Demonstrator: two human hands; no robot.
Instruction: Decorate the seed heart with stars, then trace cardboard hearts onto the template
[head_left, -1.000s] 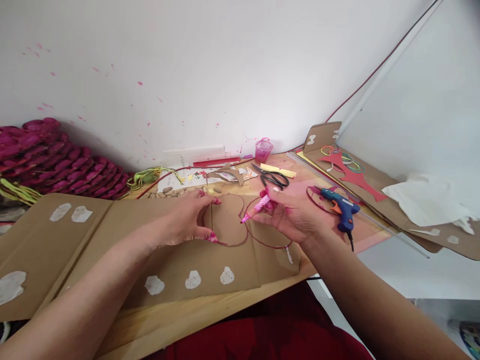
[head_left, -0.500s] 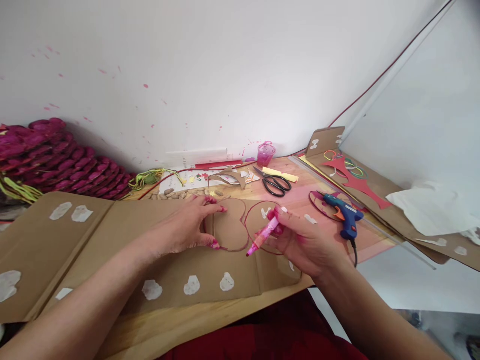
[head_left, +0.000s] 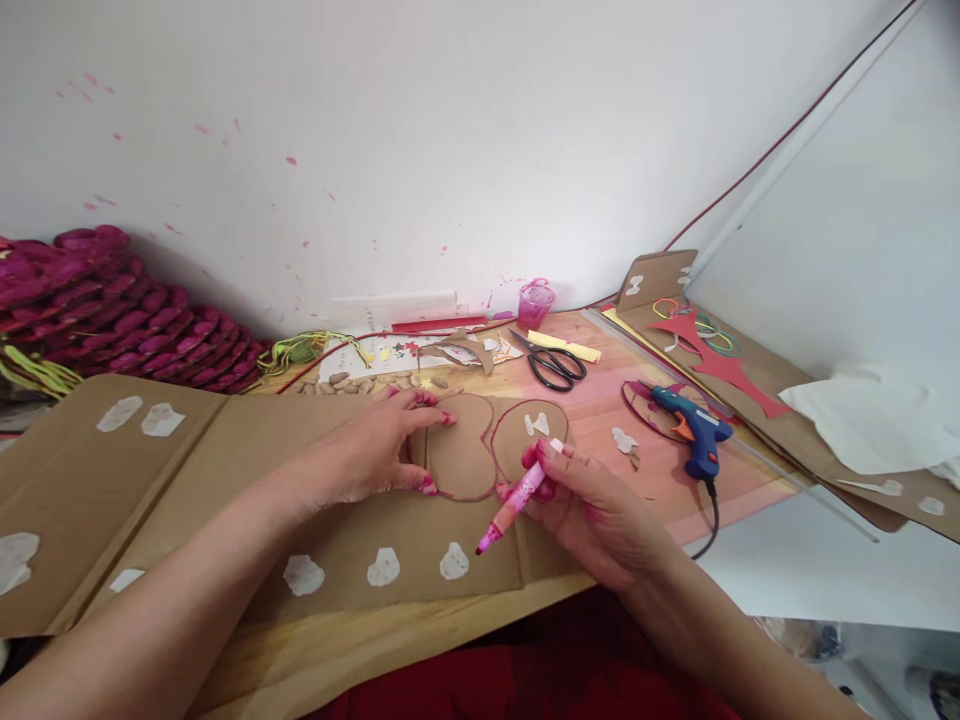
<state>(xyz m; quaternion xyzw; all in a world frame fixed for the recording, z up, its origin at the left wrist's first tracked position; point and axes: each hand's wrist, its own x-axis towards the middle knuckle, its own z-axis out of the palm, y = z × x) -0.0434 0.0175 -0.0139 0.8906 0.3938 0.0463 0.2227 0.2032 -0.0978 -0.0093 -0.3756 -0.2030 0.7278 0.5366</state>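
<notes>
My left hand (head_left: 382, 445) rests on a brown cardboard sheet (head_left: 360, 535). Its thumb and fingers grip a round cardboard disc (head_left: 461, 450) with a dark pink edge from the left side. Right beside the disc, a similar dark pink circle outline (head_left: 564, 412) shows on the cardboard, partly hidden by my right hand. A pink-stained marker (head_left: 517, 505) is pinched in my right hand (head_left: 589, 510); its dark tip points down and left, over the sheet below the disc. Whether the tip touches the sheet I cannot tell.
Black scissors (head_left: 551, 365) and a pink-stained cup (head_left: 535, 304) lie toward the wall. A blue glue gun (head_left: 697, 435) with a cord is at right, near red paper scraps (head_left: 724, 370). A stack of magenta-painted pieces (head_left: 120, 320) stands at left.
My right hand has drawn the marker down and slightly left, off the disc's edge, uncovering more of the circle outline. My left hand keeps its place on the disc.
</notes>
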